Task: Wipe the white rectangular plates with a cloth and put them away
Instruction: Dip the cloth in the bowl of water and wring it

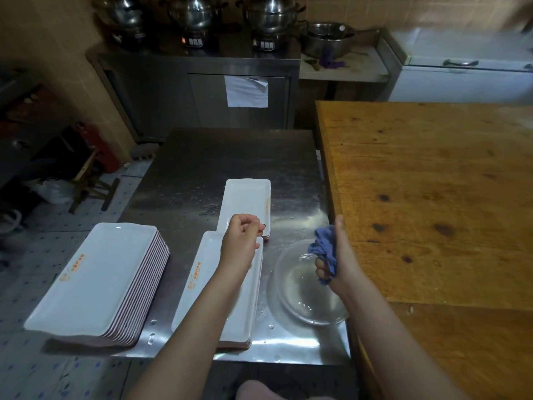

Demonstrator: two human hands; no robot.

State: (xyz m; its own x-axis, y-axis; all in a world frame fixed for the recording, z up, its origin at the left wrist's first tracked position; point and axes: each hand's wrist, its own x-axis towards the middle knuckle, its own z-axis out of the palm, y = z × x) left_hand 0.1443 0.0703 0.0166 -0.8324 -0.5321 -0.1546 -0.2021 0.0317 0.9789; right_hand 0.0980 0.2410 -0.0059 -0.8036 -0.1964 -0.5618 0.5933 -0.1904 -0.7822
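Three groups of white rectangular plates lie on the steel table [202, 157]. A tall stack [95, 278] sits at the left edge. A short stack [213, 287] lies in the middle, partly under my left forearm. A small stack [248, 200] lies farther back. My left hand [240, 241] hovers over the gap between the middle and far stacks, fingers curled, nothing visibly in them. My right hand [336, 255] is closed around a crumpled blue cloth [323, 249], above a clear glass bowl [305, 293].
A large wooden table [432, 197] borders the steel table on the right. Behind stands a steel cabinet [202, 90] with several pots on top. A white chest freezer [461, 67] is at the back right. A red extinguisher and wooden stool stand on the floor at the left.
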